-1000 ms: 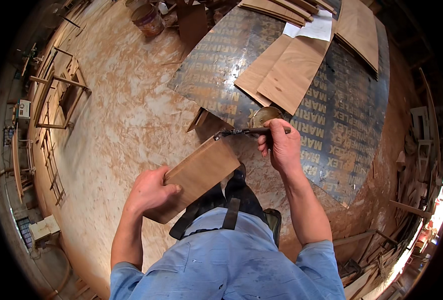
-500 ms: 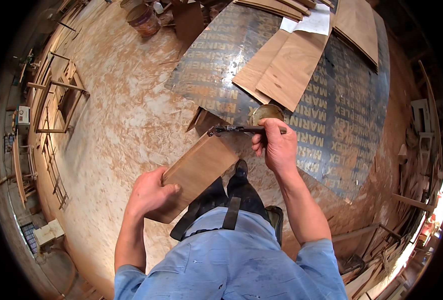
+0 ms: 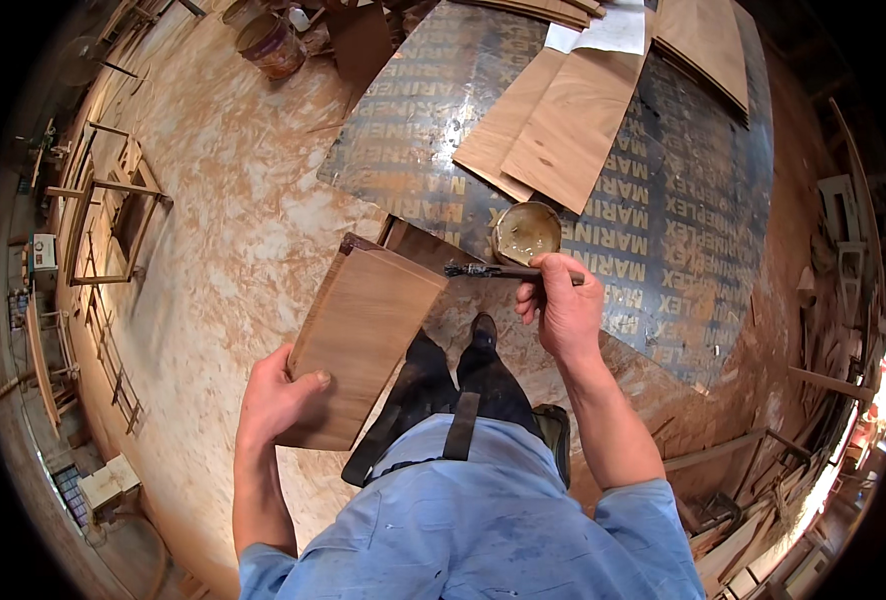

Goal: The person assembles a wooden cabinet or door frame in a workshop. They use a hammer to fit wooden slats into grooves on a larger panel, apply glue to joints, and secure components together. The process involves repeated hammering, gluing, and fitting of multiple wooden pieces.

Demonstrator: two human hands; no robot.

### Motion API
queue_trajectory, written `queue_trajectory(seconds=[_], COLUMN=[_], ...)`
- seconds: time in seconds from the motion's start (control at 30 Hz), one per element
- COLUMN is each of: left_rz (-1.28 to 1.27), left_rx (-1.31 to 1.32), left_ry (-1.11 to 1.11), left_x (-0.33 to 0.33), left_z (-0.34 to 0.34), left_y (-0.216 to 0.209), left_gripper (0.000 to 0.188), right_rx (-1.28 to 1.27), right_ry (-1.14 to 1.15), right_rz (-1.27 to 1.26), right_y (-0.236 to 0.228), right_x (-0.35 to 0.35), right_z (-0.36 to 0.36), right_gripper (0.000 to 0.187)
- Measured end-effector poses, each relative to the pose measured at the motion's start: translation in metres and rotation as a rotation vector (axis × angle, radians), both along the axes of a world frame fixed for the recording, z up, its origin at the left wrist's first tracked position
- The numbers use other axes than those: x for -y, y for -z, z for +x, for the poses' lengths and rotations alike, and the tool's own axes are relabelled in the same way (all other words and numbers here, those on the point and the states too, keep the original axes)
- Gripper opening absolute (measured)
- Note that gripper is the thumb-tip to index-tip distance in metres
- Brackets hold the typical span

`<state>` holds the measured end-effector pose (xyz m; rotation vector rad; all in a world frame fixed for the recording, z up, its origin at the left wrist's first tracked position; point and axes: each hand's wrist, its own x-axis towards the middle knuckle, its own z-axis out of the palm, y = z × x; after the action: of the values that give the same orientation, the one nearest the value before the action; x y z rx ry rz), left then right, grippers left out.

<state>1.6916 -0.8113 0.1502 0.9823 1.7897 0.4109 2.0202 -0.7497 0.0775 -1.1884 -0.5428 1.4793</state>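
My left hand (image 3: 273, 396) is closed around the lower left edge of a flat wooden board (image 3: 365, 335), its thumb lying on the face. The board tilts up and away from me, and its far left corner looks dark and wet. In my right hand (image 3: 569, 308) is a slim brush (image 3: 498, 271), gripped by the handle. Its dark, wet bristles point left, beside the board's far right corner; I cannot tell whether they touch. Just beyond the brush, a round container (image 3: 528, 232) with glossy yellowish-brown stuff in it stands at the table's near edge.
A dark printed sheet tabletop (image 3: 703, 250) spreads ahead to the right. On it lie wooden panels (image 3: 573, 130), a white paper (image 3: 618, 28) and another panel stack (image 3: 703, 50). Buckets (image 3: 268, 45) stand far left, and a wooden frame (image 3: 118, 205) is at the left.
The board has turned more upright, its far end swinging left and showing a dark corner. The brush has shifted slightly right and down, off the board's far edge. More of the round container shows.
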Motion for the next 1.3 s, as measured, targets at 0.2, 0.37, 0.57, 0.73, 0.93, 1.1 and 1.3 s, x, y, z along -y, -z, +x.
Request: queue_trajectory(seconds=[0.2,0.37,0.57,0.73,0.93,1.1,1.3], left_rz=[0.04,0.035,0.023,0.008,0.01,-0.003,0.003], left_rx=[0.061,0.142,0.283,0.335,0.406,0.434,0.407], left_ry=[-0.007,-0.026,-0.078,-0.1,-0.125,-0.138,-0.088], left_x=[-0.002,-0.002,-0.003,-0.007,-0.012,-0.015,-0.017], left_z=[0.005,0.006,-0.001,-0.001,-0.004,-0.006,-0.006], left_y=[-0.004,-0.006,-0.003,0.0,0.006,0.012,0.012], left_gripper=[0.035,0.037,0.048,0.05,0.054,0.056,0.053], right_rx=[0.008,0.046,-0.044,-0.007,0.035,0.14,0.172], right_ry=[-0.006,-0.028,-0.045,-0.114,-0.182,-0.254,-0.312], right_rz=[0.001,-0.023,0.104,0.174,0.305,0.34,0.373], right_y=[0.007,0.015,0.01,0.008,0.013,0.011,0.015], right_x=[0.002,0.004,0.012,0.016,0.021,0.03,0.031], right_z=[-0.006,-0.001,0.007,0.003,0.001,-0.001,0.01], right_gripper=[0.024,0.025,0.016,0.017,0.016,0.014,0.013])
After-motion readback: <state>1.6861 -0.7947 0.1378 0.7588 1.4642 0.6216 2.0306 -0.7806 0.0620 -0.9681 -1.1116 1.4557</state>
